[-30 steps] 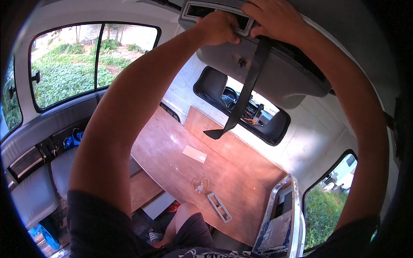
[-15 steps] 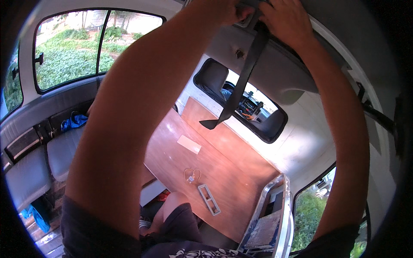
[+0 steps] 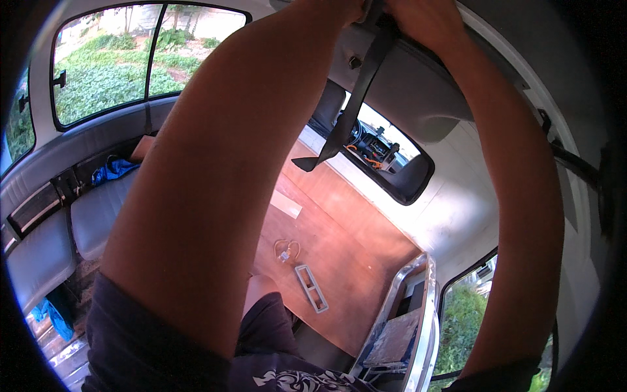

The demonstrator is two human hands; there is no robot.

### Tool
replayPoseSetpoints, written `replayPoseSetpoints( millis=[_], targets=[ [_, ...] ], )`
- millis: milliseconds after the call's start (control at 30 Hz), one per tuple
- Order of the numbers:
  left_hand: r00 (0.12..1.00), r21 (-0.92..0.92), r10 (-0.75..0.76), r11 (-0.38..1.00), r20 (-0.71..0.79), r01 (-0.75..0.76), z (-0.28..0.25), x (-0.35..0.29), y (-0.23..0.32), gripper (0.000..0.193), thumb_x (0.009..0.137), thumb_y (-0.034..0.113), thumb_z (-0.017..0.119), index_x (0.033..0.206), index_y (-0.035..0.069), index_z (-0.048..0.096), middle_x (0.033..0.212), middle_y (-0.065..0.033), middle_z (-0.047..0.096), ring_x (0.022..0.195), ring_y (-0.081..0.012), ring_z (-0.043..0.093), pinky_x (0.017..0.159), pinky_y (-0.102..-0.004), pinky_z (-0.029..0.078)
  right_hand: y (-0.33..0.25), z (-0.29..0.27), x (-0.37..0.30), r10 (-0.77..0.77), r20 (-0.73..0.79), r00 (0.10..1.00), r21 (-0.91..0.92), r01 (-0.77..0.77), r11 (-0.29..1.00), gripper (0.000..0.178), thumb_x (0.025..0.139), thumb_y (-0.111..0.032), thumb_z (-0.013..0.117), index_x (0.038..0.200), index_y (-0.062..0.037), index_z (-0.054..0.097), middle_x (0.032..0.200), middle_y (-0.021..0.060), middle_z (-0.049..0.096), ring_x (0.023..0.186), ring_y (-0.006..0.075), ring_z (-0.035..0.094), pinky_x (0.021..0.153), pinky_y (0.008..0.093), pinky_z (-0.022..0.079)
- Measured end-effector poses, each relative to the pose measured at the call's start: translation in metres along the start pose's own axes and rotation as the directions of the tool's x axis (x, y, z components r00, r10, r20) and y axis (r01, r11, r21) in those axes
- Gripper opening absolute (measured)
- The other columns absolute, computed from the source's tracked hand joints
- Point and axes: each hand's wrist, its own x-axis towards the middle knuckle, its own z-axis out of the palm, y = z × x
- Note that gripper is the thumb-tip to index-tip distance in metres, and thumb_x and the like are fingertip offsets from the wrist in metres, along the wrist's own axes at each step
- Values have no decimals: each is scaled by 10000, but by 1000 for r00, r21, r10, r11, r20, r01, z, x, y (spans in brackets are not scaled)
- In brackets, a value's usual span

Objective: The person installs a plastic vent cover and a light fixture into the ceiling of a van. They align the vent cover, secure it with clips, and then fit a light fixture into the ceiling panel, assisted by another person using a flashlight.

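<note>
Both arms reach up to the dark ceiling panel of the vehicle. My left hand [image 3: 338, 10] is at the upper edge, its visible fingers bent closed; the picture cuts off what they hold. Beside it, my right hand [image 3: 428, 25] is closed by the upper end of a black strap [image 3: 356, 98], fingertips mostly out of view. I cannot tell whether either hand grips the strap itself. The strap hangs down between my arms, with its lower end folded and loose above a wooden board.
The brown wooden board [image 3: 346, 261] carries a grey rectangular frame [image 3: 311, 289], a thin looped cord [image 3: 286, 251] and a pale flat piece [image 3: 285, 204]. A metal-framed folded item [image 3: 398, 326] stands at right. Grey seats [image 3: 42, 255] line the left, with blue cloth [image 3: 112, 170] on them.
My left arm has shifted right and now covers more of the board. Both hands sit slightly higher in the picture, and the hanging strap appears a little further left and up.
</note>
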Motion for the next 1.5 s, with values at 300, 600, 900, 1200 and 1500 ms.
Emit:
replayPoseSetpoints(
  millis=[300, 600, 900, 1200, 1500],
  targets=[
    [849, 965, 463, -72, 255, -251, -29, -22, 4, 252, 926, 202, 634, 1133, 59, 632, 1073, -161, 685, 952, -350, 708, 736, -443, 575, -5, -13, 14, 102, 157, 982, 106, -120, 987, 215, 939, -228, 594, 921, -105, 769, 992, 67, 675, 1015, 248, 607, 905, 422, 427],
    [469, 633, 487, -740, 737, -226, -90, -42, 57, 402, 889, 190, 647, 1265, 70, 572, 1265, -182, 623, 1101, -404, 668, 908, -485, 564, -48, 31, 77, 215, 380, 900, 66, -258, 964, 252, 962, -241, 579, 1105, -90, 721, 1076, 107, 739, 994, 273, 734, 826, 449, 588],
    [327, 345, 246, -892, 913, -292, -92, -9, 83, 291, 894, 218, 603, 1140, 65, 626, 1124, -159, 679, 1060, -387, 678, 895, -486, 563, -61, 43, 119, 212, 640, 738, 35, -304, 952, 263, 946, -263, 647, 1117, -110, 776, 1177, 94, 752, 1099, 268, 722, 886, 434, 586],
    [355, 246, 123, -914, 927, -324, -88, -8, 97, 303, 903, 185, 585, 1168, 47, 632, 1133, -164, 701, 1063, -365, 684, 892, -473, 574, -49, 43, 130, 95, 712, 695, 20, -156, 988, 284, 970, -199, 584, 1137, -52, 760, 1206, 140, 743, 1104, 303, 722, 915, 443, 586],
    [486, 456, 308, -861, 818, -223, -110, 1, 103, 284, 879, 200, 627, 1096, 22, 669, 1109, -222, 714, 1056, -381, 697, 888, -492, 571, -54, 37, 109, 209, 624, 753, -76, -208, 975, 253, 936, -156, 589, 1068, -48, 775, 1069, 142, 770, 1028, 300, 747, 815, 427, 610]
  ],
)
